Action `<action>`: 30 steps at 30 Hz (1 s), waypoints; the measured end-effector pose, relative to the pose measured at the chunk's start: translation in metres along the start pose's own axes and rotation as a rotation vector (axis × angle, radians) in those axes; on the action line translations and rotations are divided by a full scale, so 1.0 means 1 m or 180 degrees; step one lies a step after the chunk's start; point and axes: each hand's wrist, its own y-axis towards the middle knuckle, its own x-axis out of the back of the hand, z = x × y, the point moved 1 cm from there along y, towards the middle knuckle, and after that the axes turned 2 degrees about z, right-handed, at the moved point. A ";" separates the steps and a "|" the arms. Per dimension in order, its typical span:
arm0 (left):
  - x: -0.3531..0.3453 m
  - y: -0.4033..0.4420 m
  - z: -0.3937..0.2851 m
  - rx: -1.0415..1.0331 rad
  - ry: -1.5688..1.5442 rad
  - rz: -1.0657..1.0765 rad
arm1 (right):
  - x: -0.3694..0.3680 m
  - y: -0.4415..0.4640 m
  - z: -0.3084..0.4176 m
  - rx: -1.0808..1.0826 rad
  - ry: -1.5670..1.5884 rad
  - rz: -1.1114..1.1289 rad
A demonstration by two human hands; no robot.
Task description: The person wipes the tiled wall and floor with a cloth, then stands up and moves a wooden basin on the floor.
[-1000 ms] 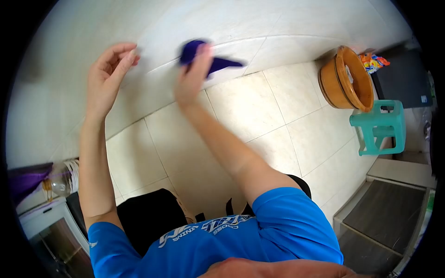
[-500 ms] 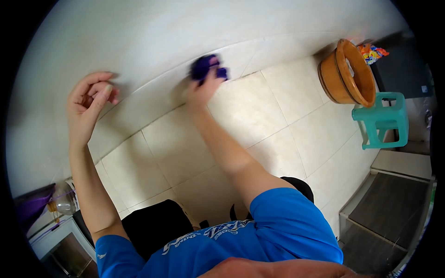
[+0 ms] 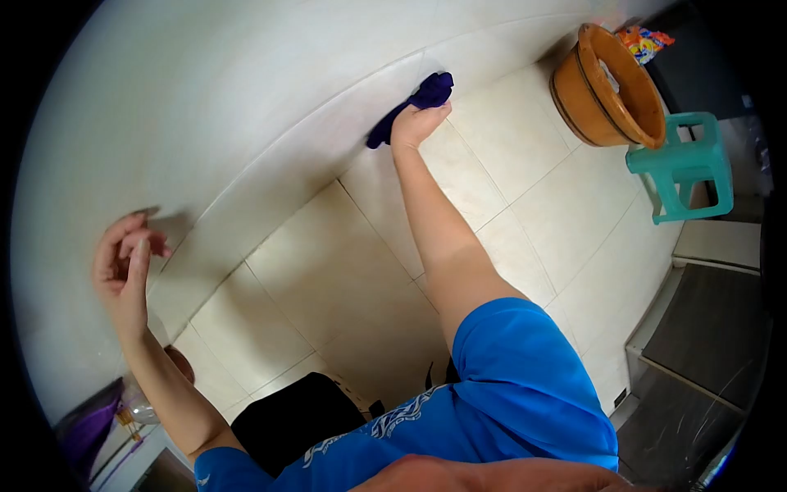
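My right hand (image 3: pixel 420 123) presses a dark purple cloth (image 3: pixel 414 102) against the lower part of the white tiled wall (image 3: pixel 328 74), just above the floor. Its fingers are mostly behind the cloth, which spreads out to both sides of the hand. At the left, my left hand (image 3: pixel 127 258) is raised close to the wall, fingers loosely curled and apart, with nothing in it.
A wooden bucket (image 3: pixel 586 94) stands at the upper right beside a teal plastic stool (image 3: pixel 684 160) and a colourful packet (image 3: pixel 643 43). Dark steps (image 3: pixel 705 328) are at the lower right. A purple item (image 3: pixel 90 426) and a clear bottle (image 3: pixel 141 403) lie at lower left.
My right hand has moved right along the wall with the cloth. My left hand has moved down and left. The view has shifted, so the bucket and stool appear higher.
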 end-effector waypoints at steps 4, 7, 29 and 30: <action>0.005 -0.002 0.000 -0.0061 0.0007 0.0116 | 0.002 0.007 -0.063 -0.0893 -0.1178 0.0791; 0.001 -0.002 -0.002 -0.0083 0.0061 -0.0009 | 0.004 -0.011 -0.086 -0.1041 -0.1564 0.0992; 0.019 -0.010 0.024 -0.0050 0.0365 -0.0412 | 0.057 -0.003 -0.070 -0.0859 -0.1087 0.1136; 0.023 -0.011 0.026 -0.0060 0.0362 -0.0463 | 0.065 -0.003 -0.074 -0.0103 -0.1407 0.1540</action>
